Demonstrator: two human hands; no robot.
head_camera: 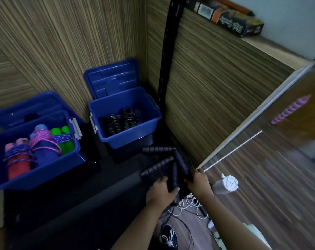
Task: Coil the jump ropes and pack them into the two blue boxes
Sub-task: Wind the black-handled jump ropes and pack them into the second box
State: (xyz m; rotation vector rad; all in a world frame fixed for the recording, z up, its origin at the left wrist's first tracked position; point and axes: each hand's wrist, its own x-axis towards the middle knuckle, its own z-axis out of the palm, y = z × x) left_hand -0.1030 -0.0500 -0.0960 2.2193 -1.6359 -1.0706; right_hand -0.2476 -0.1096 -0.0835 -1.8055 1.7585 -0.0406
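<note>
Near the camera, left hand (162, 188) and right hand (198, 181) each clamp dark rope handles (178, 166); I'd square both handles together before winding, then drop it in the far blue box (127, 136).

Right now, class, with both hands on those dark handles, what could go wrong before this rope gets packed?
1. Each hand, left hand and right hand, grips a dark handle, but the cords hang loose in a tangle below, so they may knot while coiling.
2. Two more ribbed handles lie close by; ropes could get mixed.
3. The left box looks nearly full; the right box seems to have more room.
</note>
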